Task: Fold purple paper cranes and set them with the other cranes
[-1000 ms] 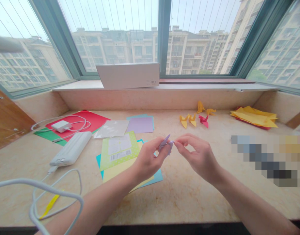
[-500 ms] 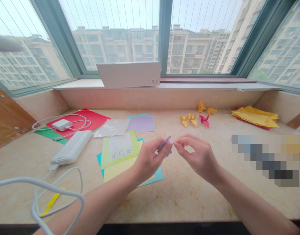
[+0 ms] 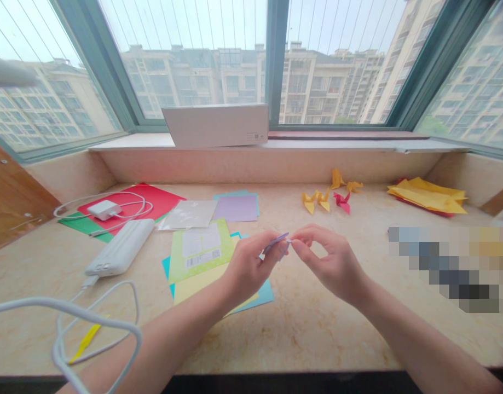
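Observation:
A small folded purple origami paper (image 3: 277, 241) is held up over the middle of the counter. My left hand (image 3: 254, 264) is closed around it, with the thumb pressing from below and a flat edge sticking out above the fingers. My right hand (image 3: 331, 260) pinches the paper's narrow right tip between thumb and fingertips. Beyond my hands, several finished origami birds stand on the counter: yellow ones (image 3: 324, 201) and a pink one (image 3: 342, 202). Parts of the folded paper are hidden behind my left fingers.
Left of my hands lie a green paper packet (image 3: 206, 246) over coloured sheets, purple sheets (image 3: 237, 208), a white power bank (image 3: 120, 247) and a looping white cable (image 3: 33, 302). Yellow papers (image 3: 427, 194) are piled at the right. A white box (image 3: 218, 125) stands on the windowsill.
The purple paper has tilted flatter in my left hand. My right fingertips have shifted slightly and still pinch its tip. Everything on the counter stays put.

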Motion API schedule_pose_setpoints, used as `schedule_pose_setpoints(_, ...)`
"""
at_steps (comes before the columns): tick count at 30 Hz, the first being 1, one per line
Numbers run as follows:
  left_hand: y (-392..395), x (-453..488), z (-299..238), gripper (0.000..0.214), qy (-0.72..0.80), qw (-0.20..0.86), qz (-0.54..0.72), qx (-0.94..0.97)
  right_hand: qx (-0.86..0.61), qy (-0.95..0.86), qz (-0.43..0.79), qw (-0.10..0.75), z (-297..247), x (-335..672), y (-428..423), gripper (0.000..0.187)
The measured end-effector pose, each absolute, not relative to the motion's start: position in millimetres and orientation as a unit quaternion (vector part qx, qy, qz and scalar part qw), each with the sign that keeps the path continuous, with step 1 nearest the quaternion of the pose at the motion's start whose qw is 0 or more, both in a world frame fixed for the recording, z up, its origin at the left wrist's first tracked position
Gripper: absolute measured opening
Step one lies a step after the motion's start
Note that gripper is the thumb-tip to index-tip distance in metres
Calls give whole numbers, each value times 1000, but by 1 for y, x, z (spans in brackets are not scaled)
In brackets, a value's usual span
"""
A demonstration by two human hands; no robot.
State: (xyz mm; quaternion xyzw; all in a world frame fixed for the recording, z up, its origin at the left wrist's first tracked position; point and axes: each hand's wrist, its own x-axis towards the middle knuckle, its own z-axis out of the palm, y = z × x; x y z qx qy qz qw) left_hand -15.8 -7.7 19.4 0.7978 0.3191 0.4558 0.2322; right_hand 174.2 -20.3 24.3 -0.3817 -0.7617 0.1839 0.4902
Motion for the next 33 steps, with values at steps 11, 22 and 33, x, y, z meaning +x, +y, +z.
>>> schedule_pose_setpoints(11,-9,-16,17,18,312,149,452,823,-374,-753,190,506,26,172,-23,13)
schedule_pose_setpoints(22,-10,-15,16,18,324,137,463,814,-357,-755,167,525,20,170,-21,11)
schedule_pose_setpoints(33,-16,-13,20,16,298,130,487,810,-347,-754,102,548,20,166,-28,6)
